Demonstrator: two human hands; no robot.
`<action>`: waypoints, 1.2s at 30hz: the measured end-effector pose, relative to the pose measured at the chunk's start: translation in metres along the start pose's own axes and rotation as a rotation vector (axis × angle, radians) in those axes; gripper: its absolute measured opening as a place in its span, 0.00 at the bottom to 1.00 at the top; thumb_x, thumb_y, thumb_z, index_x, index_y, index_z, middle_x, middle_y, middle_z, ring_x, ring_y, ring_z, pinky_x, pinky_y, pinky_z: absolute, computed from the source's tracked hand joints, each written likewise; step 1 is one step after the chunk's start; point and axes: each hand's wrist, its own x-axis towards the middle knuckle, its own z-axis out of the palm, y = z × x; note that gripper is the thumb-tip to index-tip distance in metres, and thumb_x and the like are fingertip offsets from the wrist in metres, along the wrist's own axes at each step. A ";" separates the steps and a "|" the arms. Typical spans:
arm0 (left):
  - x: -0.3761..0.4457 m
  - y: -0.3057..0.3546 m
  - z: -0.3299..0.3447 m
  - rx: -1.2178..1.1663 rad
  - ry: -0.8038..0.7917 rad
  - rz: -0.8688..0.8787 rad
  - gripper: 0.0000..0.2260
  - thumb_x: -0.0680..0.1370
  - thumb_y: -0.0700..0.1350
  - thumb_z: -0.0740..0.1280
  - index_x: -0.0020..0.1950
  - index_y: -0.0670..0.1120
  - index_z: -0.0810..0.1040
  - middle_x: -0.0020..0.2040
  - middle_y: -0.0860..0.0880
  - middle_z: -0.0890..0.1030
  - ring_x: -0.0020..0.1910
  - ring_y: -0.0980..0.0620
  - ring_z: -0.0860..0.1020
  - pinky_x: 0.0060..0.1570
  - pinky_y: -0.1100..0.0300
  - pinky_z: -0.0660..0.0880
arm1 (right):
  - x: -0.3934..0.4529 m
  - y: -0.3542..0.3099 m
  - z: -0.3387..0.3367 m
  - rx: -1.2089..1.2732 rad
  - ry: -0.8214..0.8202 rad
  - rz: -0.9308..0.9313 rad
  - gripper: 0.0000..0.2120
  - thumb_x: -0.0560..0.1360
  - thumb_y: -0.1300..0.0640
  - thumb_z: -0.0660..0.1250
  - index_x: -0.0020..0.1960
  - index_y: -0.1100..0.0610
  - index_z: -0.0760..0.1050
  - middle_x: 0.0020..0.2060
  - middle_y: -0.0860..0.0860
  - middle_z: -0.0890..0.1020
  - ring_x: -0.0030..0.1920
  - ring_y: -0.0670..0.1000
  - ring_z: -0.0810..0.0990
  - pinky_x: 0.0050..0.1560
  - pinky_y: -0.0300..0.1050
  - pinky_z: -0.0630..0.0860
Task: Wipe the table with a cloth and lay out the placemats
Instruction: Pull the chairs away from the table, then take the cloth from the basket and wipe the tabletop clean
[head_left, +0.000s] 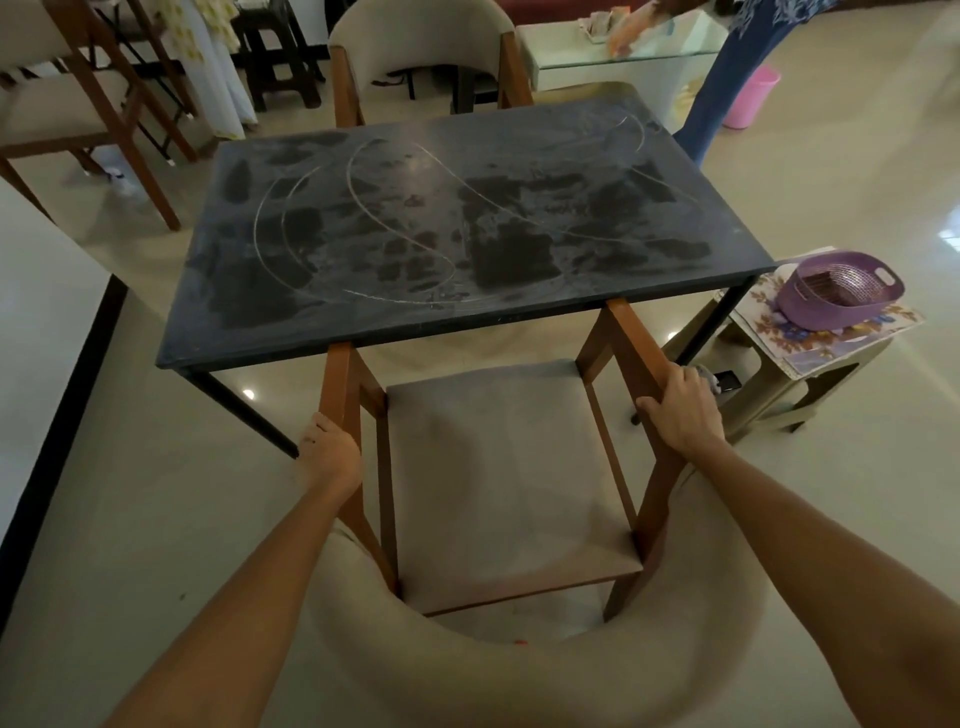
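Observation:
A dark rectangular table (467, 218) stands in front of me, its top dusty with pale smears and curved streaks. A grey-cushioned wooden armchair (498, 483) is tucked partly under its near edge. My left hand (332, 449) grips the chair's left wooden arm. My right hand (680, 410) grips the right arm, with a bit of grey cloth (706, 375) showing under its fingers. Floral placemats (831, 338) lie stacked on a beige stool (795, 389) to the right of the table.
A purple basket (841, 288) sits on the placemats. A second armchair (421, 57) faces me at the table's far side. A person (727, 78) stands at a glass side table far right, beside a pink bucket (750, 96). More chairs stand far left.

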 end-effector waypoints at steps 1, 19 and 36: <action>-0.002 0.000 0.001 0.069 0.015 0.034 0.27 0.79 0.43 0.61 0.74 0.36 0.53 0.69 0.34 0.65 0.66 0.37 0.69 0.61 0.45 0.73 | -0.004 -0.003 -0.002 -0.020 0.015 -0.049 0.29 0.75 0.49 0.70 0.69 0.61 0.67 0.64 0.59 0.73 0.65 0.59 0.71 0.65 0.57 0.71; -0.045 0.088 0.012 0.257 0.100 0.412 0.35 0.80 0.57 0.57 0.77 0.38 0.48 0.78 0.36 0.48 0.77 0.37 0.43 0.75 0.42 0.47 | -0.010 0.001 -0.009 -0.174 -0.046 -0.315 0.36 0.77 0.45 0.66 0.77 0.58 0.55 0.76 0.57 0.61 0.76 0.57 0.57 0.75 0.52 0.54; -0.146 0.349 0.021 0.012 0.242 0.685 0.34 0.78 0.61 0.46 0.76 0.40 0.58 0.77 0.36 0.54 0.77 0.39 0.49 0.75 0.45 0.48 | 0.052 0.117 -0.072 -0.175 -0.103 -0.453 0.41 0.78 0.41 0.60 0.79 0.60 0.44 0.78 0.58 0.48 0.78 0.57 0.44 0.77 0.53 0.44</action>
